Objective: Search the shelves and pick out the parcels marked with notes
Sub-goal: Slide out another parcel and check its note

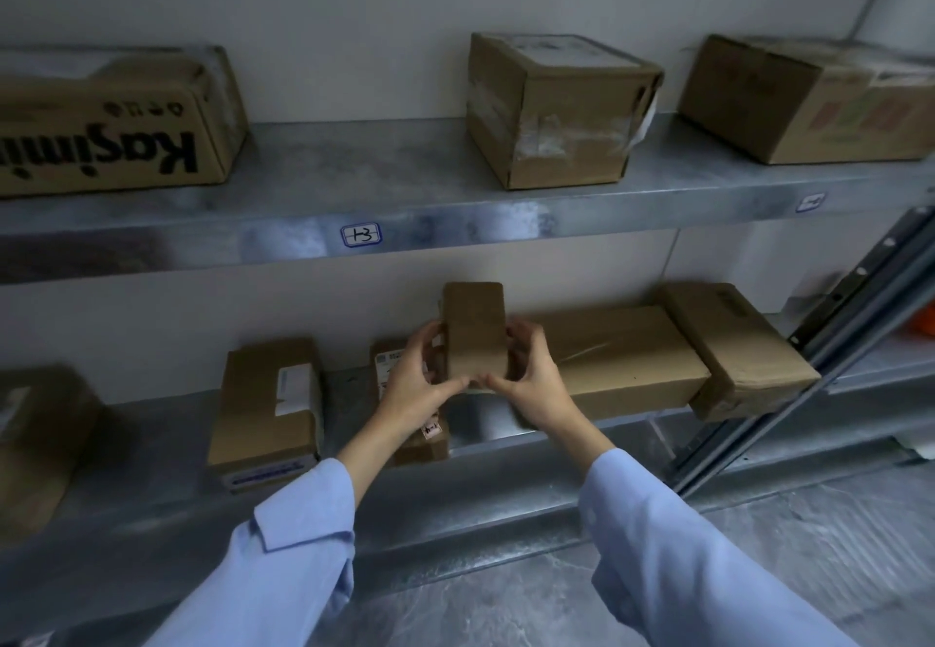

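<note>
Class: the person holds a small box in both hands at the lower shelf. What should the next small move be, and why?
Probably rotate the small box, gripped between the left hand and right hand, to see its hidden faces. The face toward the camera is plain cardboard with no note visible, so it cannot be judged marked or unmarked.

A wide bare stretch of the upper shelf (405, 176) lies open between the printed box (116, 130) and the taped box (556, 115), while on the lower shelf (146, 449) a flat box (268, 403), a labelled parcel (387, 360) and a long box (627, 358) leave only narrow gaps.
</note>
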